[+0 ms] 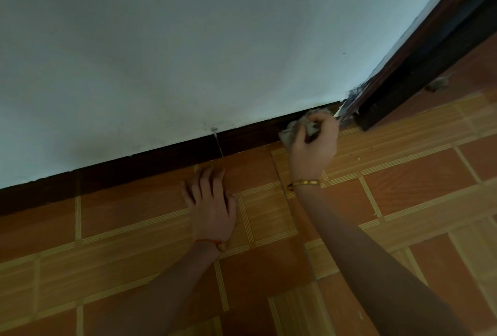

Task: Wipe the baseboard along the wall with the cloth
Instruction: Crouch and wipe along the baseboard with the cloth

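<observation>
A: Gripping a crumpled grey cloth [301, 126], the right hand [313, 144] presses it against the dark brown wooden baseboard [161, 158], at its right end by the door frame [419, 66].
B: Left hand [212, 201]?
A: Flat on the orange tiled floor [403, 174], fingers spread, holding nothing.

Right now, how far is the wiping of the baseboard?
Nothing shows as finished. The right hand holds the cloth on the baseboard at its end by the door frame. The left hand rests on the floor. The long stretch leftwards remains.
</observation>
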A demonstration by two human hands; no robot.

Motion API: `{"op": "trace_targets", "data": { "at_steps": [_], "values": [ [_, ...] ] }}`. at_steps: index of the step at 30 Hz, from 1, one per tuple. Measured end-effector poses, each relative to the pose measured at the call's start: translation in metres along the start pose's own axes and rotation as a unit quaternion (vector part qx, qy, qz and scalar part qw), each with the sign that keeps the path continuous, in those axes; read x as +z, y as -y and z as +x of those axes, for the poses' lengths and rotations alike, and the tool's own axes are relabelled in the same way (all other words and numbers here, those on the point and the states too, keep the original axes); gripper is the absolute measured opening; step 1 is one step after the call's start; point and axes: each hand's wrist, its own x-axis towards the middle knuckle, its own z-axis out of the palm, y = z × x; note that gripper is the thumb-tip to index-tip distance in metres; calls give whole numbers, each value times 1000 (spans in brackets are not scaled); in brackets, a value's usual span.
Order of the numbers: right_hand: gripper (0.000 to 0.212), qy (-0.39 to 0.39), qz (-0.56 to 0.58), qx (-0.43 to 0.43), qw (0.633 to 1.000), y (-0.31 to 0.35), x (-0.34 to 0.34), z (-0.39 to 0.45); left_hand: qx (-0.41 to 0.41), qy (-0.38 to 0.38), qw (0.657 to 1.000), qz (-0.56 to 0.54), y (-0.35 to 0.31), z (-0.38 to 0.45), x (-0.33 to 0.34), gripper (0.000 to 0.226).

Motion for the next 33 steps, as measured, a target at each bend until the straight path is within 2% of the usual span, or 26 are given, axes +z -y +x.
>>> {"op": "trace_targets", "data": {
  "at_steps": [3,5,7,12,15,19,22,26,33],
  "values": [
    [19,83,-2,-34,996,13,5,-25,-1,2,1000,3,0,0,-1,52],
    [18,101,5,-59,993,15,4,-28,2,0,1000,0,0,-1,-1,52],
    [17,87,4,-68,994,12,-1,-17,2,-5,1000,-5,0,-1,-1,52],
    [16,-4,-39,-14,999,-12,-26,37,1,-4,1000,-10,0,0,-2,51],
    [17,-17,-44,-19,999,-16,-32,49,-3,3,1000,-13,-1,0,-2,51],
    [16,38,-33,-15,999,6,-12,14,-6,5,1000,-6,-2,0,-1,51],
    [16,106,-21,-67,992,17,3,-22,-8,4,1000,-2,-3,0,-1,51],
    [17,121,-10,-114,986,9,8,-24,-7,10,1000,7,-4,0,0,52],
    [17,35,-89,9,995,-42,-13,33,-15,24,999,17,-6,0,0,52]
  ]
}}
